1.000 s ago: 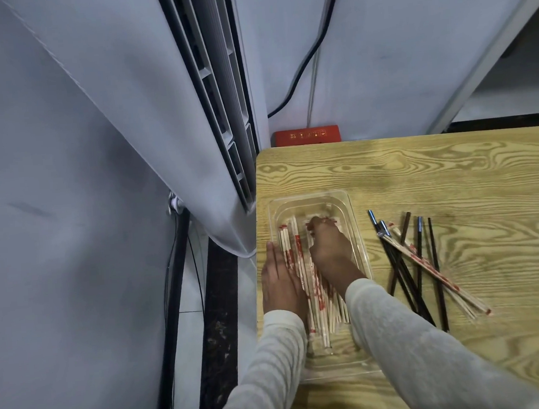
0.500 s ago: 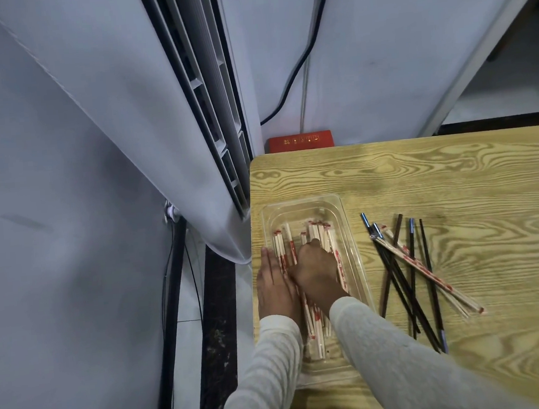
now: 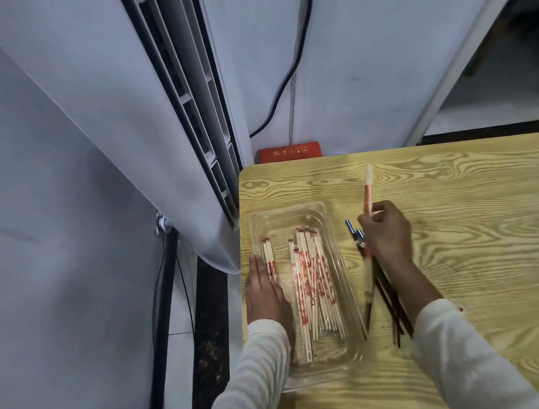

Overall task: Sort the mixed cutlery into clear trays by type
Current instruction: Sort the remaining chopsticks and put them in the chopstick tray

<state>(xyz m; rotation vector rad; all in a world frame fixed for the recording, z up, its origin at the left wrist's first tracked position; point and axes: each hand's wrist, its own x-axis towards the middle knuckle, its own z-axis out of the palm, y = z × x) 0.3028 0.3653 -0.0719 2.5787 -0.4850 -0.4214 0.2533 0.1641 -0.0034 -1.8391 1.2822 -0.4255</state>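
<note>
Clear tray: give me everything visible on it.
The clear tray is a shallow rectangular tub of transparent plastic with rounded corners and a flanged rim. It sits upright on the wood-grain table by its left edge, long side running away from the person. Wrapped chopsticks, white with red print, lie lengthwise inside. The left hand lies flat over its left rim. The right hand, gripping a single wrapped chopstick, is off it.

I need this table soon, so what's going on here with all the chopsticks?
A person is sorting chopsticks by type. The left hand rests flat on the left edge of the clear tray, which holds the paper-wrapped chopsticks. The right hand grips one more wrapped pair over the dark chopsticks lying loose on the wooden table right of the tray. Those are not yet in any tray.
</note>
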